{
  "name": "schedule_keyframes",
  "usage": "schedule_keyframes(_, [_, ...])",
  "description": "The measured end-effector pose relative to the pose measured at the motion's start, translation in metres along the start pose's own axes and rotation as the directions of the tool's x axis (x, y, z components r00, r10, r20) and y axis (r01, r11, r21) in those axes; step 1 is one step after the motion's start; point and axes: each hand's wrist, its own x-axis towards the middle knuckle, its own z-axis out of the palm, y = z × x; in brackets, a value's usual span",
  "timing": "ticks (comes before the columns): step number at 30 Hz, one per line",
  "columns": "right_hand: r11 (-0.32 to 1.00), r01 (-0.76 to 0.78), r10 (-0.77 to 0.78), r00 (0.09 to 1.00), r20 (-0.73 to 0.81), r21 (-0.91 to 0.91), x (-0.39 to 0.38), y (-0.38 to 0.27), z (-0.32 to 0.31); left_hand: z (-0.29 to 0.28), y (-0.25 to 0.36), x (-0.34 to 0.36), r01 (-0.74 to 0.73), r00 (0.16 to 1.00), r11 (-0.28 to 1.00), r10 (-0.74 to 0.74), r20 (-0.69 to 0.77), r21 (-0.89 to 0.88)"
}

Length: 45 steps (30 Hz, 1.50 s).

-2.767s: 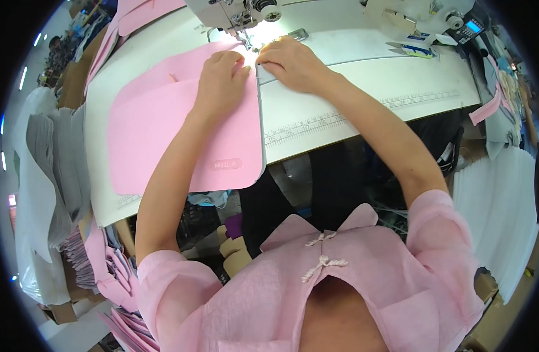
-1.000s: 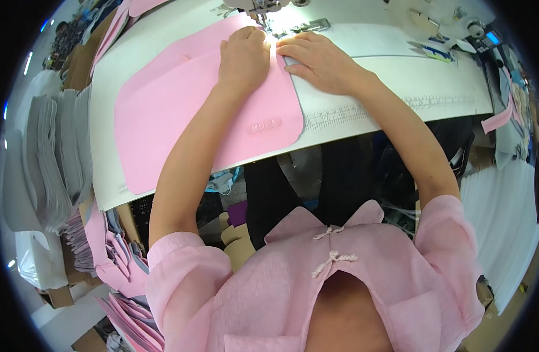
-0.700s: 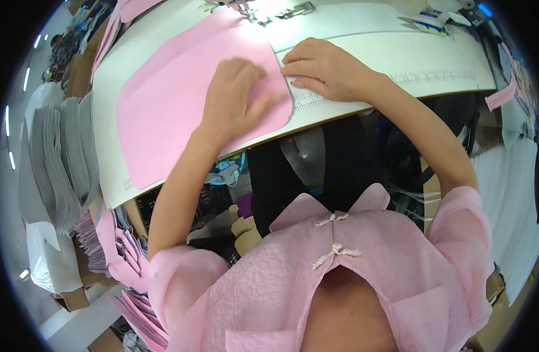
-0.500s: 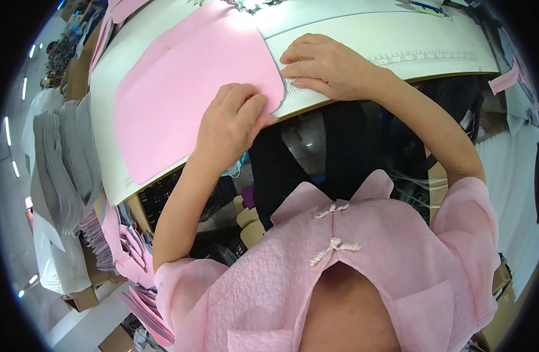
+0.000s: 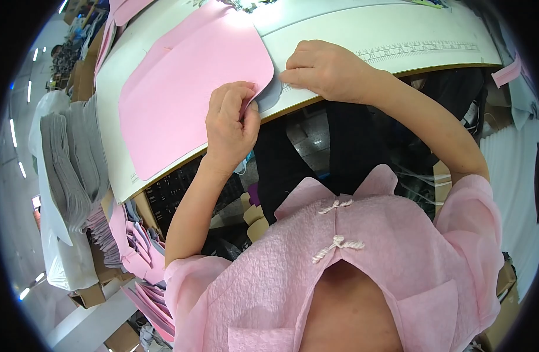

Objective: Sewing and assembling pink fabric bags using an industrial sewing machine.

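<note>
A pink fabric panel [image 5: 181,100] with rounded corners lies on the white work table [image 5: 118,176]. My left hand [image 5: 231,117] pinches its near right corner between thumb and fingers, and that edge is raised a little. Beneath the raised corner a grey layer [image 5: 270,95] shows; whether it belongs to the same panel I cannot tell. My right hand [image 5: 325,70] is just right of the panel, low over the table near the front edge. Its fingers are bent and pressed together at the tips, and whatever they may hold is too small or hidden to make out.
Printed ruler markings [image 5: 416,50] run along the table's front edge. Bright light falls on metal parts [image 5: 252,4] at the far side. Stacks of grey pieces [image 5: 70,164] and pink pieces [image 5: 134,246] stand at the left. A pink strip [image 5: 507,71] hangs at the right.
My left hand has raised the panel's near right corner and shifted slightly left, uncovering the grey layer. My right hand's fingers have drawn closer together. The whole view has shifted slightly.
</note>
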Motion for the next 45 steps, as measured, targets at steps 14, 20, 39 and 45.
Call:
schedule_keyframes(14, [0.987,0.11,-0.101,0.992,0.074,-0.122,0.015,0.012,-0.001,0.002,-0.001,-0.004,0.047,0.998,0.998,-0.049,-0.034,-0.051])
schedule_keyframes(20, [0.997,-0.033,0.041,0.994,0.106,-0.074,0.015,0.016,0.005,0.0,-0.002,-0.003,-0.038,0.999,0.999,0.038,-0.014,-0.024])
schedule_keyframes(39, [0.965,0.2,-0.166,0.967,0.191,-0.171,0.025,0.017,-0.004,0.003,0.001,-0.012,0.067,0.995,0.997,-0.068,-0.067,-0.025])
schedule_keyframes(45, [0.933,0.307,-0.244,0.924,0.295,-0.189,0.031,0.02,-0.007,0.005,-0.001,-0.013,0.038,0.993,0.999,-0.042,-0.112,-0.036])
